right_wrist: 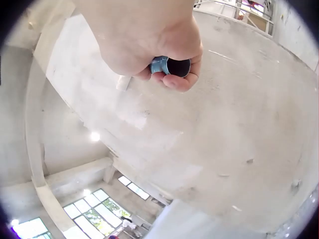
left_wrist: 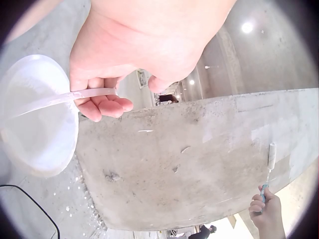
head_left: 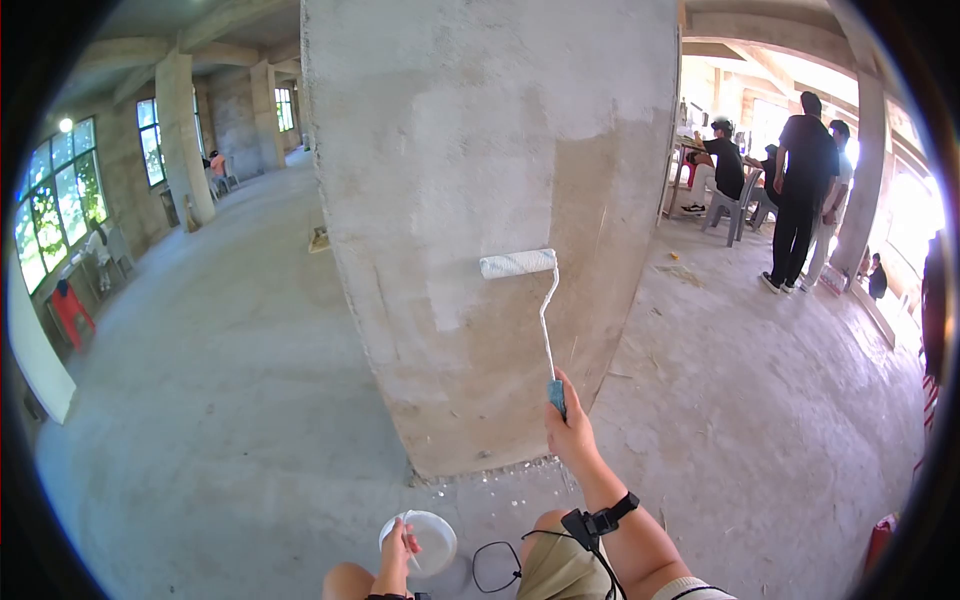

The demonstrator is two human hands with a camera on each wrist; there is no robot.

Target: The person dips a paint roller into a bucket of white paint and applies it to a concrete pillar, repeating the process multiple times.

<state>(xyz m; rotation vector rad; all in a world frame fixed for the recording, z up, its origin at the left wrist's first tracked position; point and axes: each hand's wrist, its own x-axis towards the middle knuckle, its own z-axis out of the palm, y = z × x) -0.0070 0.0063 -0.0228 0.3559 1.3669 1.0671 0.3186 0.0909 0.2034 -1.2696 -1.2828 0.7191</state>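
Ideally, the right hand (head_left: 572, 432), gripping the paint roller (head_left: 517, 263), presses evenly on the pillar (head_left: 480, 120); the left hand (head_left: 399, 545), curled round the bucket handle (left_wrist: 55, 100), holds level.

A person in khaki shorts (head_left: 562, 572) and a pale sleeve (head_left: 688, 588) crossed by a dark stripe wears a boxy black camera (head_left: 588, 526) on a black wrist strap (head_left: 627, 503) at right, black cable (head_left: 603, 562) attached (something black, partly visible, circles the left wrist).
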